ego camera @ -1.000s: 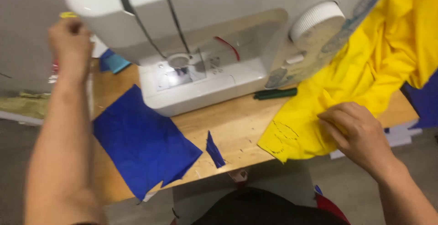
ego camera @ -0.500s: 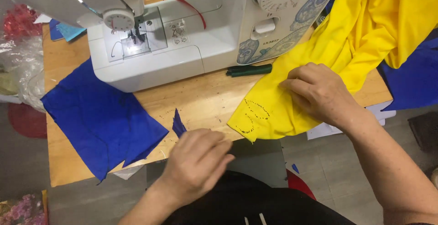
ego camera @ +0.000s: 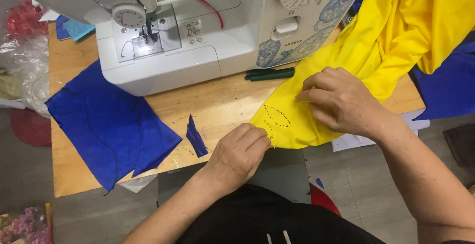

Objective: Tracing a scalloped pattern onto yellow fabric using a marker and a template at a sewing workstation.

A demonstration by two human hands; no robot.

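Your left hand sits at the lower middle of the frame with its fingers curled together, pinching the near corner of the yellow fabric; your right hand rests right of centre, fingers bent and pressed down on the same cloth, which spills from the upper right of the frame to the front edge of the wooden table; a curved row of dark stitch marks runs between your two hands; if you tug with the pinching hand while the other presses down, the cloth may well stretch or pucker along that row; most of the fabric hangs off toward the upper right, so its weight could drag the piece off the table if you loosen your grip; counted, there is one white sewing machine across the top, one large blue cloth piece at the left, one small blue scrap near your left hand, one dark green tool lying beside the machine base, and two hands, both yours.
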